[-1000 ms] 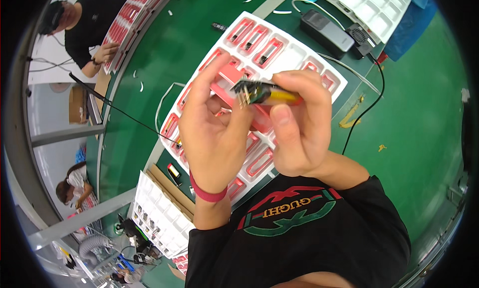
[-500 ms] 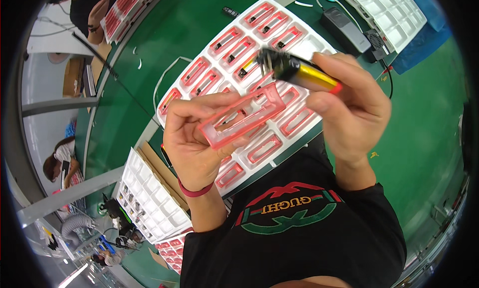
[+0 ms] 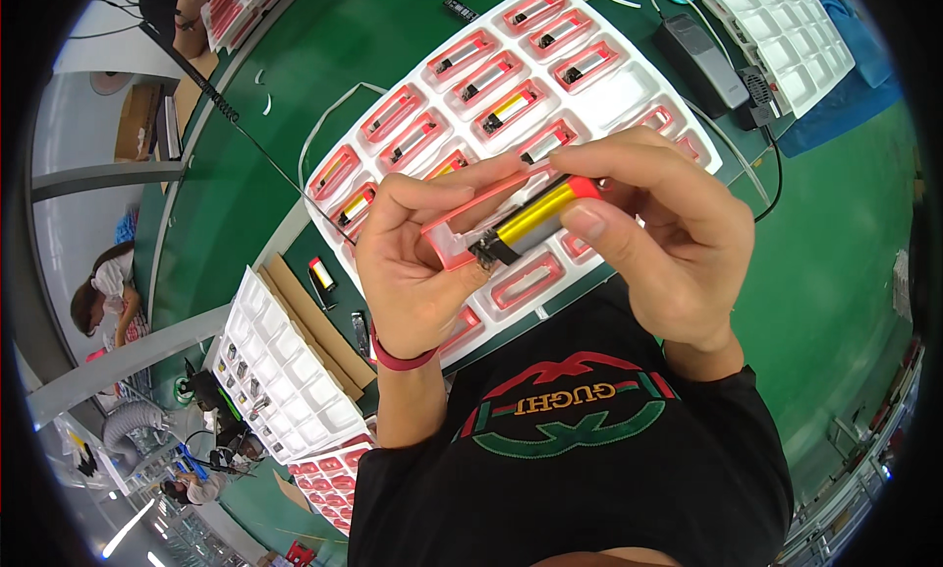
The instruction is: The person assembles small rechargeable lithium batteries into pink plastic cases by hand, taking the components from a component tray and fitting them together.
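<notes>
Since half a second ago I see both hands lowered and drawn together: the yellow cell [image 3: 535, 218], then held apart at the right above the red holder [image 3: 462, 235], now lies across the holder's open face. The left hand [image 3: 417, 262] grips the holder from its left end, fingers wrapped around its far edge and thumb on the near side. The right hand [image 3: 668, 243] pinches the cell, thumb pressing its near side and fingers curled over the far side, so both hands are closed on their parts. The cell's dark connector end [image 3: 488, 248] points left into the holder, and its red-tipped end points right. Both parts are held above the near-right portion of the white tray [image 3: 629, 90], whose pockets carry further red holders, some already loaded with cells. Beyond the tray, to the far right, lies a dark power adapter [image 3: 699, 56]; a second white tray [image 3: 280, 370] sits at the near left.
</notes>
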A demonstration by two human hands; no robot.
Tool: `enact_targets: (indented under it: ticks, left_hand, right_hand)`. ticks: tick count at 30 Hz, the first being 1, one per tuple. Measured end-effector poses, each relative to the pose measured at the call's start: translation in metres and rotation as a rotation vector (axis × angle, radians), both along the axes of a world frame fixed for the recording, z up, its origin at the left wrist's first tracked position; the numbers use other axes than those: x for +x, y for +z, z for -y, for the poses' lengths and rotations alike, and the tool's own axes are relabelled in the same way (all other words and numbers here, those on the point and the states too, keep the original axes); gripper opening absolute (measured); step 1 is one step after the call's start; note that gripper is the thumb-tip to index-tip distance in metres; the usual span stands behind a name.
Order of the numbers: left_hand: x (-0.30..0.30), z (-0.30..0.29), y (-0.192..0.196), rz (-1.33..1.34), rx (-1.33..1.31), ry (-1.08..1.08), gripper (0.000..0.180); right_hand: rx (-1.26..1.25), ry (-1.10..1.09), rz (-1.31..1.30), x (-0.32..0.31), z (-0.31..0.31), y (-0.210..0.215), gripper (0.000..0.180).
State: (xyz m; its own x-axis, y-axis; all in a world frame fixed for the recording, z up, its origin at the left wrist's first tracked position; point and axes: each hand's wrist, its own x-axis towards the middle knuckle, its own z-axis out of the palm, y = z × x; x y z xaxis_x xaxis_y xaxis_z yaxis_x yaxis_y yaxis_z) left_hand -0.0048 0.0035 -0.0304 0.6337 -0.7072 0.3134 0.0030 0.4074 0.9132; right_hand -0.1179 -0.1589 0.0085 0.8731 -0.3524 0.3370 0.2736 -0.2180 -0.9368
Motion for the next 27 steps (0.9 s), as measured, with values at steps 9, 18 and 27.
enact_targets:
  ticks: [9, 18, 27]
  left_hand:
    - [-0.006, 0.002, 0.001, -0.049, 0.016, 0.010, 0.037]
    - [-0.011, 0.002, 0.004, -0.034, 0.102, 0.107, 0.036]
    - [-0.011, 0.001, -0.001, 0.067, 0.134, 0.176, 0.035]
  right_hand:
    - [0.075, -0.183, 0.061, 0.011, -0.018, -0.017, 0.022]
    - [-0.238, -0.295, 0.026, 0.016, -0.027, -0.026, 0.026]
    - [-0.261, -0.346, 0.033, 0.027, -0.028, -0.031, 0.033]
